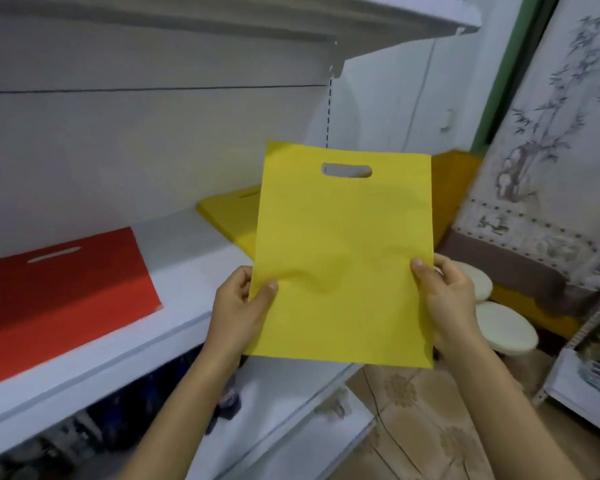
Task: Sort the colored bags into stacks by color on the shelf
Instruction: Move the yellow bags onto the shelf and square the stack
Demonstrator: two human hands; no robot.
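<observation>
Head view: pinching flat, matte yellow bag [340, 258] (oblong handle slot) at both edges with left hand [238, 313] and right hand [447, 299]; partly hiding yellow stack [229, 216] on shelf [187, 268].

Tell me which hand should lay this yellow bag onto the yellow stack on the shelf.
Probably left. The left hand pinches the yellow bag on the side toward the shelf, just below the yellow stack. The right hand holds the far edge, out over the round stools.
</observation>
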